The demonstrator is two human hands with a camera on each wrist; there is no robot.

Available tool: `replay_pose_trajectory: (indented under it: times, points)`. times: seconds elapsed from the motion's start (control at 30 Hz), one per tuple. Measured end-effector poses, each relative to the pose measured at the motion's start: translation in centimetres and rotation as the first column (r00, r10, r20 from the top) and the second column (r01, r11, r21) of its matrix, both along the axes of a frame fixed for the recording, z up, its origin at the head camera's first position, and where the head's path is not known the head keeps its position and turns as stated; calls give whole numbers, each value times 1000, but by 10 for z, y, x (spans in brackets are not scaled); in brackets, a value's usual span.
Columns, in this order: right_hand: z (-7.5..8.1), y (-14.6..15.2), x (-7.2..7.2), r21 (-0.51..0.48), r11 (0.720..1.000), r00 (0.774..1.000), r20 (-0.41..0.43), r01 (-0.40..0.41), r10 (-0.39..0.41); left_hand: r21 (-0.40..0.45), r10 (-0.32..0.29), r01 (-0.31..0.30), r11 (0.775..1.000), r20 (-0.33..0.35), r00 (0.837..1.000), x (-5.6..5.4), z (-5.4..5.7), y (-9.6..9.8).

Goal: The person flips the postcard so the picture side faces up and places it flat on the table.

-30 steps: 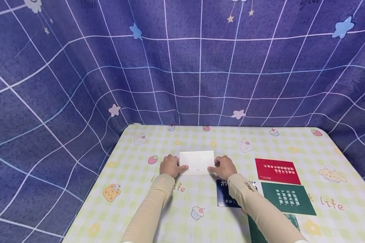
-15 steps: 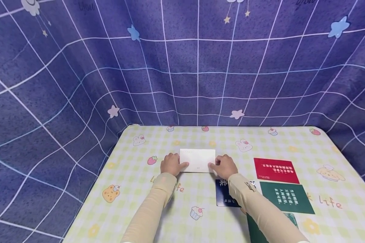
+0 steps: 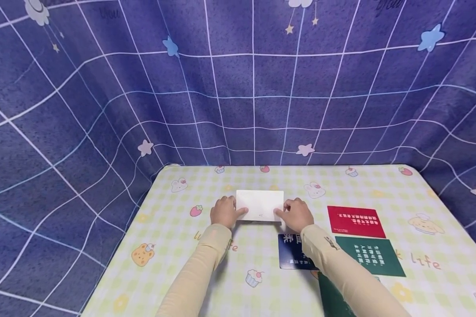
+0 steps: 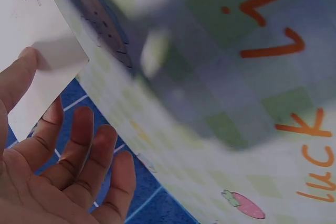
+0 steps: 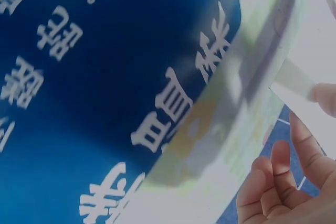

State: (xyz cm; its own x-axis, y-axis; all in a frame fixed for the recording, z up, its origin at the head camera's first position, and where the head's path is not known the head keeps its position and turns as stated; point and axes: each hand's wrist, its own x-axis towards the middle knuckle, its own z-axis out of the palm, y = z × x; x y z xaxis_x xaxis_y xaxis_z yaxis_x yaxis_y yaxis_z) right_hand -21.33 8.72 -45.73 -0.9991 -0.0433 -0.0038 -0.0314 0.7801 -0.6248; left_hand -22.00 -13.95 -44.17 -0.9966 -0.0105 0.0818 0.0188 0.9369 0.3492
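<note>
A white card (image 3: 260, 204), blank but for tiny faint print, is held by both hands in the head view. My left hand (image 3: 224, 212) pinches its left end, thumb on the near face and index finger behind. On the opposite end, my right hand (image 3: 297, 215) grips it the same way. The left wrist view shows the card's corner (image 4: 58, 59) above the tablecloth, with the other fingers loosely bent below. In the right wrist view the right thumb presses the card (image 5: 310, 45). A dark blue card (image 3: 289, 255) with white characters lies below the right wrist, partly covered by the sleeve.
A red card (image 3: 357, 221) and a green card (image 3: 384, 257) lie on the right of the table. Another dark green card (image 3: 331, 299) is partly hidden under the right forearm. A checked tablecloth (image 3: 174, 268) covers the table; a blue gridded curtain (image 3: 238, 110) hangs behind it.
Both hands have raised the white card slightly and moved it a little away and to the right. The head view has shifted slightly. The cards on the table stay in place.
</note>
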Motion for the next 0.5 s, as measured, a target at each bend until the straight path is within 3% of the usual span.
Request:
replay_pose_trajectory:
  times: [0.17,0.5]
  points:
    - [5,9,1,-8,1000,1000,-4,13,-14,11,-17,17,1000,-7,1000,4,10,7]
    - [18,24,11,-25,999,999,-30,20,-20,8,-57,57,998,-22,998,0,11,19]
